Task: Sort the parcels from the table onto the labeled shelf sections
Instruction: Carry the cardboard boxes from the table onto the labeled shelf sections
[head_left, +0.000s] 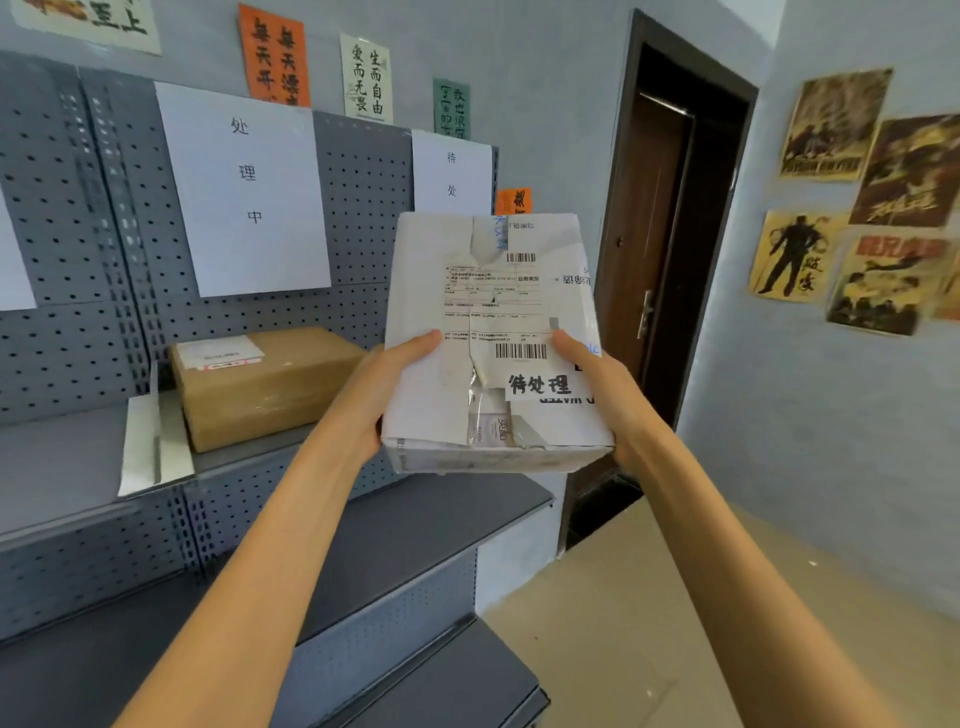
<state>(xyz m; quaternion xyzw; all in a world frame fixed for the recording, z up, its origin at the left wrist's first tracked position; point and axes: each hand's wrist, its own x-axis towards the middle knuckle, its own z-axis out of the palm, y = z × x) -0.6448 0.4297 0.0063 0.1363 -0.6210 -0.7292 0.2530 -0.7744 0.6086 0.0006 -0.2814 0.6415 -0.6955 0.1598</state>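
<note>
Holding one white parcel (493, 338) in the air in front of the shelf unit (93, 457), the person grips it from both sides. The left hand (387, 387) clasps the parcel's left edge, thumb laid across the top face and the other fingers hidden underneath. The right hand (597, 384) clasps the right edge in the same way, thumb on top beside the lower barcode. The parcel carries one shipping label, two barcodes and one handwritten white tag (540, 385) near its front edge; its wrapping is torn down the middle.

One brown cardboard box (265, 384) sits on the upper shelf, toward that shelf's right part, just behind the left forearm. One folded white card (150, 441) stands at the shelf's front edge, just left of the box. Three shelf levels show, one below another.

On the pegboard back hang two fully readable white section sheets: a large one (244, 187) above the box, and a smaller one (452, 171) at the unit's right end, partly covered by the parcel. A third white sheet shows only its edge at far left.
</note>
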